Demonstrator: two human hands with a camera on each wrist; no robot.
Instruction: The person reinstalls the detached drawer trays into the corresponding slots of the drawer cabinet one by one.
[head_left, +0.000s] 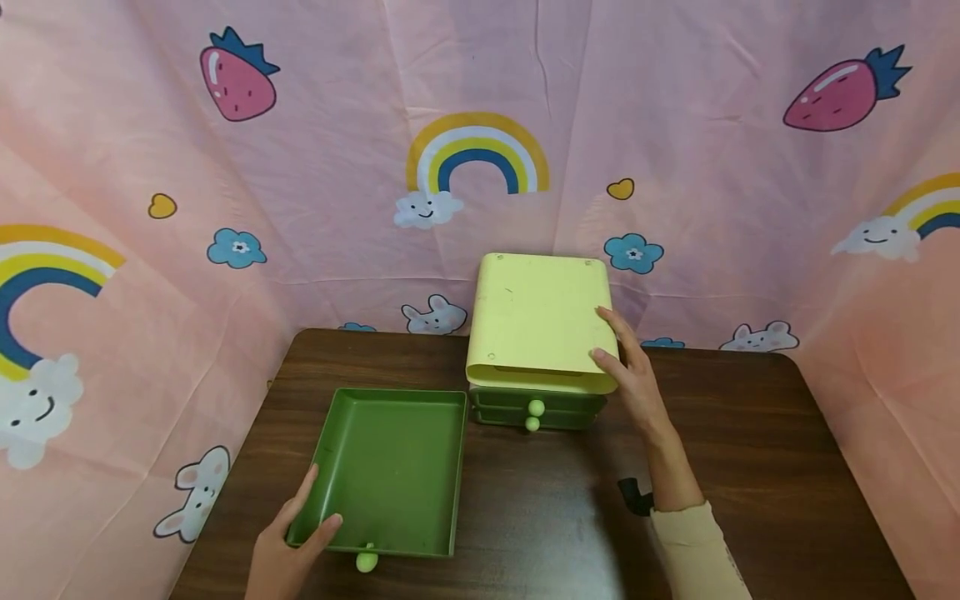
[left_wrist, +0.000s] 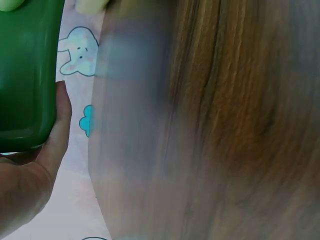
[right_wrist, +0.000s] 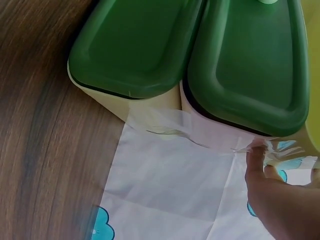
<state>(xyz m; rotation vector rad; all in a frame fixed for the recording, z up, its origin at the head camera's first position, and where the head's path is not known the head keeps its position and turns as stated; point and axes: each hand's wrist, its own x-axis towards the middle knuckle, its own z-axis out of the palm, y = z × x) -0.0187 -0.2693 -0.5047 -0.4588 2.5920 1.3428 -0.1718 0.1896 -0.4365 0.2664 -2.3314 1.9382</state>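
A shallow green drawer (head_left: 393, 467) with a pale green knob (head_left: 367, 562) is at the front left of the head view. My left hand (head_left: 288, 542) grips its near left corner, the thumb over the rim; some fingers are hidden. To the right stands a stacked drawer box, its top a pale yellow casing (head_left: 543, 308) with an open front slot. Below that slot, two green drawer fronts (right_wrist: 245, 65) sit in their casings. My right hand (head_left: 637, 379) holds the box's right side, with thumb and a finger on the yellow top. Clear tape (right_wrist: 170, 122) crosses the casings' side.
A dark brown wooden table (head_left: 750, 450) lies under everything. Near my right forearm is a small black curved object (head_left: 636, 497), its kind unclear. Pink printed cloth (head_left: 315, 167) hangs behind the table and along both sides.
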